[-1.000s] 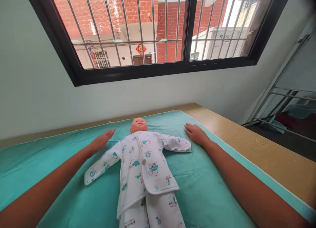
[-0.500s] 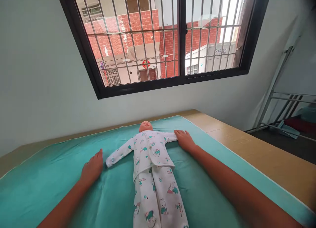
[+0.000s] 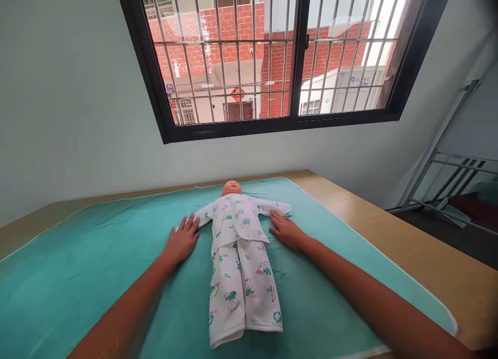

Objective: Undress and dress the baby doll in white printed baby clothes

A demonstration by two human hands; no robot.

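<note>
A baby doll (image 3: 232, 188) lies on its back in the middle of a green cloth (image 3: 116, 255), its head toward the window. It wears a white printed jacket (image 3: 238, 221) with long sleeves spread to both sides and matching white pants (image 3: 245, 291). My left hand (image 3: 182, 239) rests flat with fingers spread on the end of the sleeve at the left, covering its cuff. Below the other sleeve, my right hand (image 3: 286, 229) lies flat with its fingers stretched out, the fingertips at the sleeve's lower edge.
The cloth covers a wooden table (image 3: 350, 208) whose bare edge shows at the right and back. Behind it are a white wall and a black-framed window (image 3: 233, 128) with metal bars. A metal bed frame (image 3: 431, 162) stands at the far right.
My left hand has moved right onto the left-side sleeve. My right hand has slid down from the other sleeve's end, uncovering its cuff. The view has shifted, showing the pant hems.
</note>
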